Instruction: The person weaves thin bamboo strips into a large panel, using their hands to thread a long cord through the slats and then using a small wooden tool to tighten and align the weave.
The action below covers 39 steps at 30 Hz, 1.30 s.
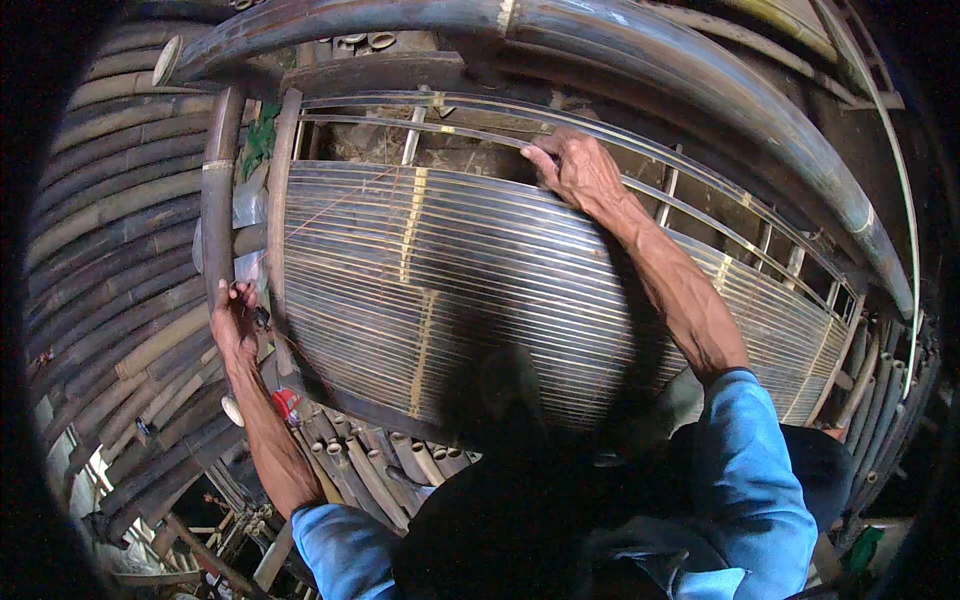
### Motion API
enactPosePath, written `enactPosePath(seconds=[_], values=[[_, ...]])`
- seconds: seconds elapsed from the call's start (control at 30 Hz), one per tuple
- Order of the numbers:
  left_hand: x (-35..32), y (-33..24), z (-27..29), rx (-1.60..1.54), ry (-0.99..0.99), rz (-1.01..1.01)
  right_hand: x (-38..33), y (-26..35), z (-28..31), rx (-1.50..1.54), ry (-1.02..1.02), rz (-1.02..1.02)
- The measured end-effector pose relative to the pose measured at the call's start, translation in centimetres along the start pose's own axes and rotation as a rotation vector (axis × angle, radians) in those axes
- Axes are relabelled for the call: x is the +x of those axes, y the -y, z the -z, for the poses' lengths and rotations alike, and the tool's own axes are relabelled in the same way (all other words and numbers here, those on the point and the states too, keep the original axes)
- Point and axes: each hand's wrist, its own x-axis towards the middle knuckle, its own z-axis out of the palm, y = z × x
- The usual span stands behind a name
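Observation:
A wide panel of thin bamboo slats [480, 290] tied in rows lies across a bamboo frame in front of me. My right hand [575, 168] rests on the panel's upper edge, fingers curled over the top slat [440, 172]. My left hand [235, 322] sits at the panel's left end, pinching a thin string [330, 205] that runs up and across the slats. A small dark object is near its fingers; what it is I cannot tell. Both forearms come up from blue sleeves.
Thick bamboo poles [120, 240] make up a wall on the left. A heavy curved pole [640, 50] arches over the top and right. Cut bamboo tubes [390, 460] lie under the panel's lower edge, with a small red object [285, 402] beside them.

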Motion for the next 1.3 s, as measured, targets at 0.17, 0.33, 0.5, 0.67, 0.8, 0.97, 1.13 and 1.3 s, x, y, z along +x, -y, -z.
enactPosePath(seconds=[0.17,0.33,0.5,0.67,0.8,0.97,1.13,1.3], values=[[0.1,-0.1,2.1,0.068,-0.184,-0.005,1.0,-0.2,0.0,-0.169,-0.164,0.054],[0.0,-2.6,5.2,-0.352,-0.262,0.023,1.4,-0.5,-0.6,-0.263,-0.301,0.064],[1.2,-4.9,4.1,0.039,-0.320,-0.008,0.5,-0.3,-0.5,-0.170,-0.164,0.049],[-1.9,-2.1,-6.9,1.508,-0.558,-0.977,1.3,0.0,-0.1,-0.343,-0.324,0.135],[-7.7,5.4,-21.7,1.191,0.038,-1.244,0.0,-1.1,2.9,-0.142,-0.492,0.298],[-16.5,17.1,-36.2,0.911,0.533,-1.207,-9.1,-5.5,12.5,-0.022,-0.130,-0.564],[-21.7,21.7,-42.0,0.775,0.643,-1.218,-19.5,-9.8,15.7,-0.068,-0.054,-0.772],[-22.4,22.4,-42.5,0.866,0.686,-1.265,-22.0,-11.4,13.3,0.018,-0.112,-0.701]])
